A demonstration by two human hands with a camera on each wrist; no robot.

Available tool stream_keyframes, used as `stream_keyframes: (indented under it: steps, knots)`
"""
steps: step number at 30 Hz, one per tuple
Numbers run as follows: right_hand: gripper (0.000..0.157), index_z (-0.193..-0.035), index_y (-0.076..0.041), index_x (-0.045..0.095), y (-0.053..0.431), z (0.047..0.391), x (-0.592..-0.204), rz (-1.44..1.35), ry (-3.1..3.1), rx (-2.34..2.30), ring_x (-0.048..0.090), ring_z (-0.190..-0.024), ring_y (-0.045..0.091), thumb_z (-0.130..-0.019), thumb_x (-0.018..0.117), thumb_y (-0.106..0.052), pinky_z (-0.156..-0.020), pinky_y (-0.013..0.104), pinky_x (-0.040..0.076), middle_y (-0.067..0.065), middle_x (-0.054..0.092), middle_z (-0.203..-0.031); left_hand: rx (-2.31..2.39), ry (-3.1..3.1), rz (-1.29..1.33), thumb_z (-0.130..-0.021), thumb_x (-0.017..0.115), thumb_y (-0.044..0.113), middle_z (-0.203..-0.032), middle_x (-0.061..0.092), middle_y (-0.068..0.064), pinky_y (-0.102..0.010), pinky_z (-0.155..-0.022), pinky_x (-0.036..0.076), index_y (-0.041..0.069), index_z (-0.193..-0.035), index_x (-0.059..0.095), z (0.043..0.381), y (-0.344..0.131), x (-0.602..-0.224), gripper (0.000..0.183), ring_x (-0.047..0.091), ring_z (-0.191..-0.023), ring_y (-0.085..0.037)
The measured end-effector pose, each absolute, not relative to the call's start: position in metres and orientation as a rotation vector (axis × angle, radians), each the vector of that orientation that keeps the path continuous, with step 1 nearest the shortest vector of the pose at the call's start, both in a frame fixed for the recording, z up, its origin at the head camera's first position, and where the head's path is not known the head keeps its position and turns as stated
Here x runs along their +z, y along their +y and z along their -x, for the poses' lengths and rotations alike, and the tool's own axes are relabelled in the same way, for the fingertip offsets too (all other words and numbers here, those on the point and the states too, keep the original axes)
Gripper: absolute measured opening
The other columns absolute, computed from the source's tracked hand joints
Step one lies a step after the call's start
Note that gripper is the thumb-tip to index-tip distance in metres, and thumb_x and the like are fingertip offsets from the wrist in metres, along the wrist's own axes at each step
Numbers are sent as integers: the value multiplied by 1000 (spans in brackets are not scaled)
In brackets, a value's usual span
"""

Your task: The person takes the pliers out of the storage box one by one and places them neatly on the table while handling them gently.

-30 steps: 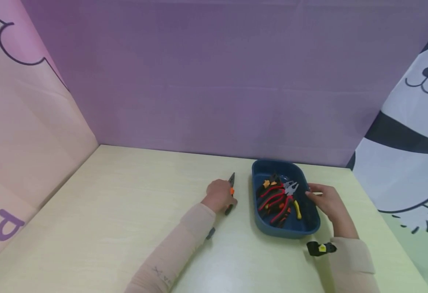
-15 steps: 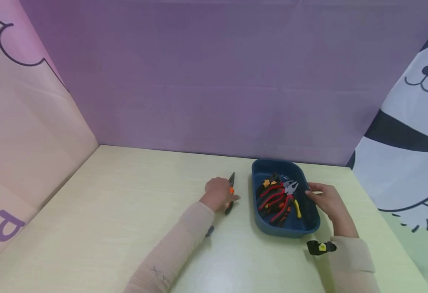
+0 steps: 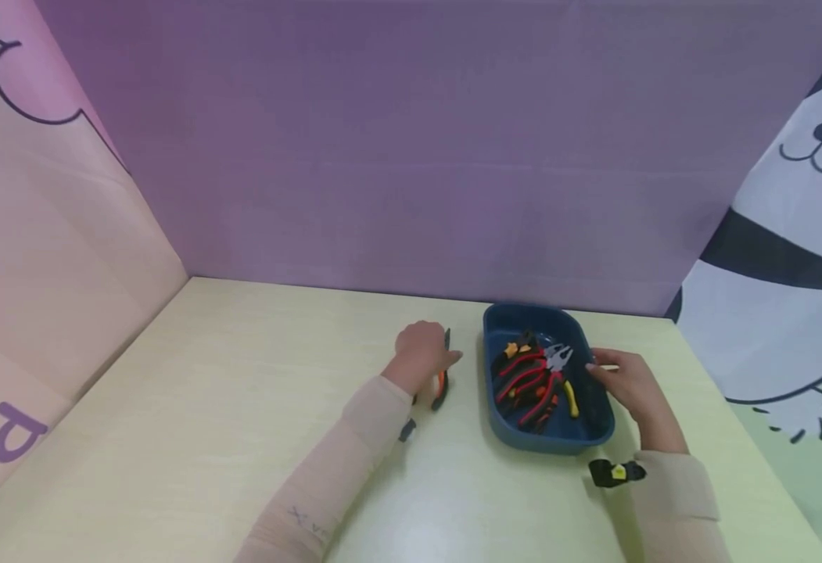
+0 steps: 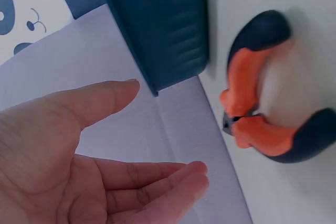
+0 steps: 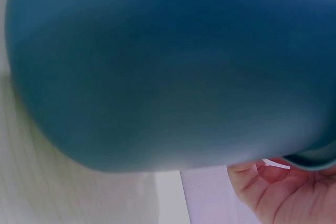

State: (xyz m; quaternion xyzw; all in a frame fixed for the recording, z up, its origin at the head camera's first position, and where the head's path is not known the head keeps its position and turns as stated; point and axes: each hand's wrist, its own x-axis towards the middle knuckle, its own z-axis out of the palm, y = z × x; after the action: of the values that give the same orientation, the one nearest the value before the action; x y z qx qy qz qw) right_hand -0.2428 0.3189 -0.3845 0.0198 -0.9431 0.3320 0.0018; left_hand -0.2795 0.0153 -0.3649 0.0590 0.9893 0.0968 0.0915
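A pair of pliers (image 3: 442, 385) with orange and black handles lies on the table, its handles spread apart in the left wrist view. My left hand (image 3: 421, 352) hovers over it in the head view, hiding part of it. Thumb and fingers of that hand stand apart with nothing between them. To the right is a blue plastic bin (image 3: 551, 446) with several pliers (image 3: 533, 383) inside, some red-handled, others black with orange or yellow. My right hand (image 3: 629, 383) grips the bin's right rim, with the thumb at the top edge and the fingers along the outside.
The pale wooden table (image 3: 242, 391) stretches left and toward the front. A purple backdrop (image 3: 411, 156) rises behind its far edge, close to the bin's far end. Printed cloth panels (image 3: 769, 313) flank both sides.
My left hand has come off the pliers and moved slightly toward the far edge, so more of the handles shows. The right hand and the bin stay in place.
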Motion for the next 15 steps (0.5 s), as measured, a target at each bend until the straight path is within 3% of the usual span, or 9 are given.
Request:
stream_keyframes:
  steps: [15]
  knots:
    - [43, -125, 17, 48, 320, 244, -385, -75, -2954, 1032, 58, -102, 49, -94, 53, -12, -81, 50, 51, 38, 53, -120, 362, 2995, -330, -88, 57, 54, -68, 54, 1, -27, -51, 41, 13, -66, 58, 271, 27, -341, 47, 53, -65, -14]
